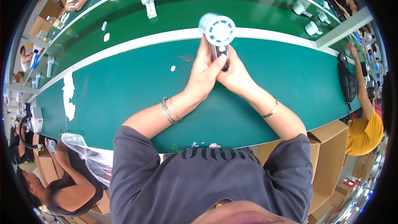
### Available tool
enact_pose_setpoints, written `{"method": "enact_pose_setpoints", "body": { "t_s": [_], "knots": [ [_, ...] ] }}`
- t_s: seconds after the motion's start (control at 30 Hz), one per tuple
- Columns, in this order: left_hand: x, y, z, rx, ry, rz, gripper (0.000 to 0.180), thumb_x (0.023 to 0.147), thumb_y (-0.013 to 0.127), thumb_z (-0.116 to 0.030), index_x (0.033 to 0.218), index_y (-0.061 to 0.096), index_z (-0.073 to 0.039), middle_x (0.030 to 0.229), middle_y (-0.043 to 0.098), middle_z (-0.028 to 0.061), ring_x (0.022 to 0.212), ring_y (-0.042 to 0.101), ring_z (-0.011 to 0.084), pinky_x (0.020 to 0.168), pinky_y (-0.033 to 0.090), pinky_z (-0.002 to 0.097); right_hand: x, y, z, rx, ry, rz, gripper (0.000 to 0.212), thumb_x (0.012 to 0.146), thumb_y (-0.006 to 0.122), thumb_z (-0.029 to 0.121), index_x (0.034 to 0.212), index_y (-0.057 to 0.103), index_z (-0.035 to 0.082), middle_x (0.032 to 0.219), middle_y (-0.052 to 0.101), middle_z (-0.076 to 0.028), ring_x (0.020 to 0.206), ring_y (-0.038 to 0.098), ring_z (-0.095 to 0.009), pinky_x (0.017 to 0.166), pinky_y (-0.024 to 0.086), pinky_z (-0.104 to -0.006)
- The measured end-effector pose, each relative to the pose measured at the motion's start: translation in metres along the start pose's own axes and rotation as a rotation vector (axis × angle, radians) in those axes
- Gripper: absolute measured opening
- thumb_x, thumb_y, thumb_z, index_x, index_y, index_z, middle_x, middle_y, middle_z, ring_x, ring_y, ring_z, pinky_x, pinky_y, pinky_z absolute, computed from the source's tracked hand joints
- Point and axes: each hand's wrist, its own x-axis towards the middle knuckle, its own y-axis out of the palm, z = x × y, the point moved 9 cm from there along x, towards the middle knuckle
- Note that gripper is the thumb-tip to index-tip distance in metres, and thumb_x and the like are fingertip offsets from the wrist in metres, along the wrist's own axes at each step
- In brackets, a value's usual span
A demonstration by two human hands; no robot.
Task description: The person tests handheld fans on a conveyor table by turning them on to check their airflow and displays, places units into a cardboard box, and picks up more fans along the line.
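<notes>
Both my hands are wrapped around the dark handle of a small handheld fan (220, 31), held upright over the far side of the green bench. Its pale blue round head with a slotted ring faces me. My left hand (206, 68) grips from the left, its thumb laid over the front of the handle. From the other side, my right hand (237, 72) closes round the handle; its fingers are mostly hidden behind. A small white piece (173, 68) lies on the bench to the left of my hands.
Beyond the bench edge runs a green conveyor belt (178, 12) carrying another fan (149, 4) and several more at the right. Torn white paper (69, 95) lies at left, a black bag (347, 79) at right. A cardboard box (329, 157) stands by my right elbow. Co-workers sit around.
</notes>
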Motion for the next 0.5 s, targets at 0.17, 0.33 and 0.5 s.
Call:
{"method": "enact_pose_setpoints", "body": {
  "t_s": [0.17,0.33,0.5],
  "knots": [
    [-0.021,-0.019,0.019,0.133,-0.237,0.175,0.043,0.091,0.048,-0.016,0.129,0.038,0.002,0.121,0.05,0.0111,0.112,0.046,0.0167,0.097,0.034,0.0294,-0.034,-0.043,-0.002,-0.228,0.225,0.02,0.034,0.07,0.064,0.011,0.101,0.054,-0.002,0.084,0.061,-0.013,0.076,0.06,-0.02,0.067,0.047,-0.031],
    [0.0,-0.11,0.006,0.379,-0.155,-0.203,0.034,0.093,0.044,-0.024,0.115,0.054,0.0,0.098,0.061,0.0064,0.092,0.055,0.0124,0.076,0.044,0.0252,-0.076,-0.058,0.032,-0.653,0.176,0.106,0.026,0.069,0.063,0.014,0.089,0.054,0.0,0.069,0.057,-0.017,0.062,0.059,-0.031,0.059,0.047,-0.0365],
    [0.006,-0.112,0.008,0.392,-0.126,-0.199,0.029,0.092,0.047,-0.017,0.113,0.056,-0.001,0.094,0.061,0.0046,0.087,0.054,0.01,0.074,0.043,0.0229,-0.081,-0.061,-0.011,-0.946,0.281,0.27,0.021,0.067,0.058,0.016,0.08,0.052,0.0,0.066,0.058,-0.019,0.065,0.058,-0.038,0.062,0.047,-0.0438]
  ]
}}
